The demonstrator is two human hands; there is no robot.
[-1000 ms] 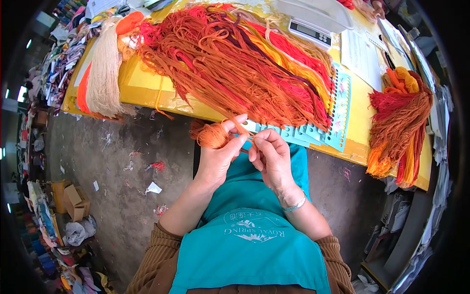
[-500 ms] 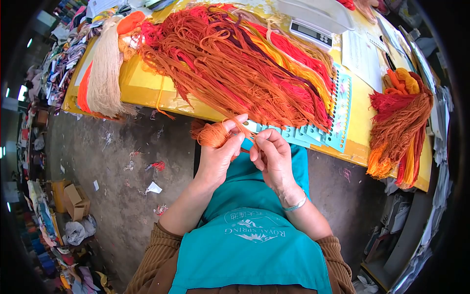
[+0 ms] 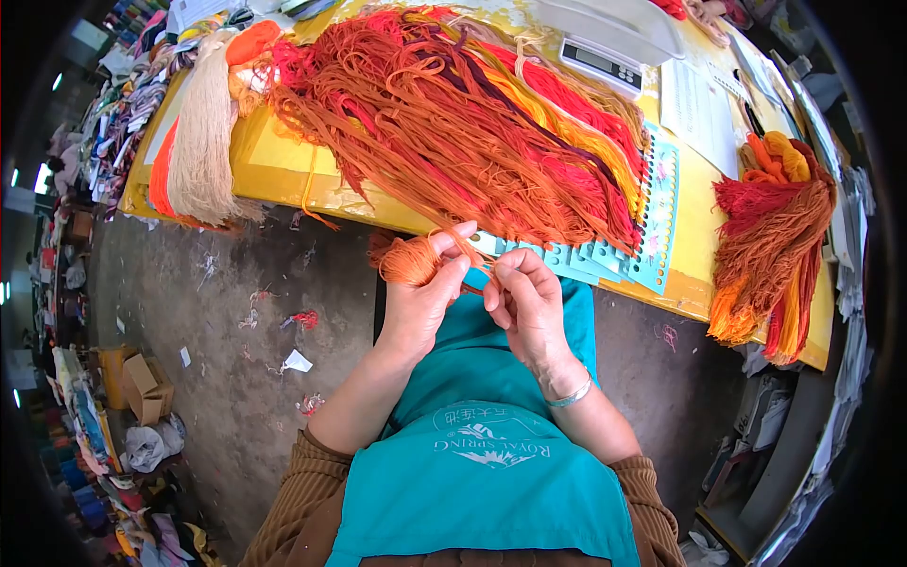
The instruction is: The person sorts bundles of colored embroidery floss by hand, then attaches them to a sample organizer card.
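Pinching strands [image 3: 483, 263]: right hand [image 3: 531, 307] — orange skein [image 3: 409, 262] clasped in left hand [image 3: 416, 307] | pose nearly unchanged over the last second | handling seems at the same stage

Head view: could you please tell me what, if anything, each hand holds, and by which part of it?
The left hand holds an orange thread hank by the end nearer the right hand, which pinches its strands.

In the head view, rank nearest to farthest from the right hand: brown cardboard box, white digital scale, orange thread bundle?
1. Orange thread bundle, at left hand.
2. White digital scale, upper right.
3. Brown cardboard box, far left.
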